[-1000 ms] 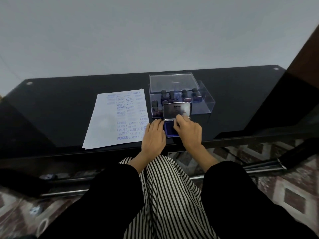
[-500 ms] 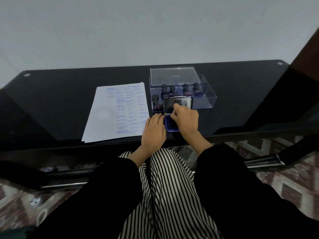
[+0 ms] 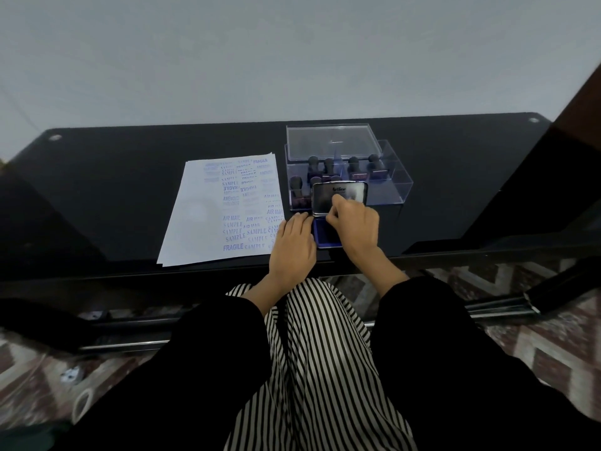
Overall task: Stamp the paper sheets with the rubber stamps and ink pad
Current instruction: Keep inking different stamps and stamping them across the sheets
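A stack of white paper sheets (image 3: 201,216) lies on the black glass table (image 3: 113,177), its right half covered in blue stamp prints. Right of it sits the ink pad (image 3: 325,234), blue pad exposed, with its metal lid (image 3: 325,196) standing up. My right hand (image 3: 354,226) has curled fingers and pinches the lid near its middle. My left hand (image 3: 292,245) lies flat against the pad's left edge. Several black-handled rubber stamps (image 3: 354,164) stand in a clear plastic box (image 3: 390,187) behind the pad.
The clear box lid (image 3: 331,141) leans at the back of the box. The table's front edge runs just under my wrists. A dark wooden piece (image 3: 579,102) rises at the right. Patterned floor shows below the table.
My right hand's fingertips have moved a little higher on the standing lid. My left hand stays beside the pad. The view has shifted slightly.
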`<state>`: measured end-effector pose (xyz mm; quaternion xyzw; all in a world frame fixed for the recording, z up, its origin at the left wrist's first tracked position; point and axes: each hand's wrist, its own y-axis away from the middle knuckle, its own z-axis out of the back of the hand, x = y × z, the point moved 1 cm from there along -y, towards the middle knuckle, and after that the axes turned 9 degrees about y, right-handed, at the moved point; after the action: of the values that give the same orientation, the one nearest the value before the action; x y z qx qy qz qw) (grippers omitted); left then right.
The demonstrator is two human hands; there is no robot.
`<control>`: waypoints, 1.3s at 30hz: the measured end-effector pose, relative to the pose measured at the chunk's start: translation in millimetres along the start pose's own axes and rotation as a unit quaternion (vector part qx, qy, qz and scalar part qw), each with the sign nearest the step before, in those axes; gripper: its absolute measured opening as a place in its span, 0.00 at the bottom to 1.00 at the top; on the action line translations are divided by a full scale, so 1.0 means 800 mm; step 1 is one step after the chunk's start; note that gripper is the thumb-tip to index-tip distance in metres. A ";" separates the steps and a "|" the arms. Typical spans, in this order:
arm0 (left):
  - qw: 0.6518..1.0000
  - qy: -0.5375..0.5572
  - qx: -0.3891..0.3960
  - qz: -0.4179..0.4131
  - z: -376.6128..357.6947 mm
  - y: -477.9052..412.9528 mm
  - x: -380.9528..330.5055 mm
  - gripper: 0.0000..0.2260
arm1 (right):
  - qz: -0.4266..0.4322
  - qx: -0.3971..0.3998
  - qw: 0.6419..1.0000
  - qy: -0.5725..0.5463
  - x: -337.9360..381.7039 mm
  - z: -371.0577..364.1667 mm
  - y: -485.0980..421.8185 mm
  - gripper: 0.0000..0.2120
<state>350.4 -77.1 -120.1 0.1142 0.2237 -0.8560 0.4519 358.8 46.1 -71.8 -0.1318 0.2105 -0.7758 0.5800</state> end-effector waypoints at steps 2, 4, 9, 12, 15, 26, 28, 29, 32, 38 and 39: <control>1.000 0.002 0.002 -0.001 0.000 0.000 0.000 0.20 | 0.018 0.067 0.998 0.005 0.001 -0.006 -0.012 0.09; 1.000 0.002 0.003 0.000 0.000 -0.001 0.001 0.20 | 0.024 0.087 0.996 0.003 0.001 -0.009 -0.017 0.07; 1.000 0.007 0.005 0.002 0.000 -0.001 0.000 0.20 | 0.014 0.065 0.998 -0.014 0.001 -0.005 -0.006 0.08; 1.000 0.006 0.004 0.003 0.000 0.000 -0.001 0.20 | 0.003 0.032 0.999 -0.027 -0.002 -0.005 0.006 0.08; 1.000 0.004 0.005 0.008 0.000 0.000 -0.001 0.20 | -0.012 -0.020 1.000 -0.017 0.001 0.001 0.016 0.14; 1.000 0.000 0.013 0.011 0.002 0.000 -0.002 0.20 | -0.004 -0.001 1.000 -0.006 -0.002 0.000 0.012 0.16; 1.000 0.003 0.012 0.010 0.003 0.000 -0.002 0.20 | 0.000 0.041 0.999 -0.005 -0.003 -0.008 0.003 0.10; 1.000 0.003 0.011 0.009 0.003 0.000 -0.002 0.20 | 0.003 0.049 0.999 -0.006 -0.003 -0.009 0.000 0.09; 1.000 -0.001 0.012 0.007 0.002 0.000 -0.002 0.20 | 0.000 0.045 0.999 -0.015 0.000 -0.006 -0.004 0.08; 1.000 -0.010 0.012 0.008 0.002 0.000 -0.002 0.20 | 0.004 0.056 0.998 -0.017 -0.003 -0.005 0.004 0.09; 1.000 -0.012 0.012 0.009 0.001 0.000 -0.002 0.20 | 0.004 0.046 0.999 -0.023 -0.003 -0.005 0.007 0.10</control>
<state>350.9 -76.5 -118.4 0.1113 0.2074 -0.8557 0.4608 362.8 47.9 -77.9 -0.1221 0.1615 -0.7793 0.5930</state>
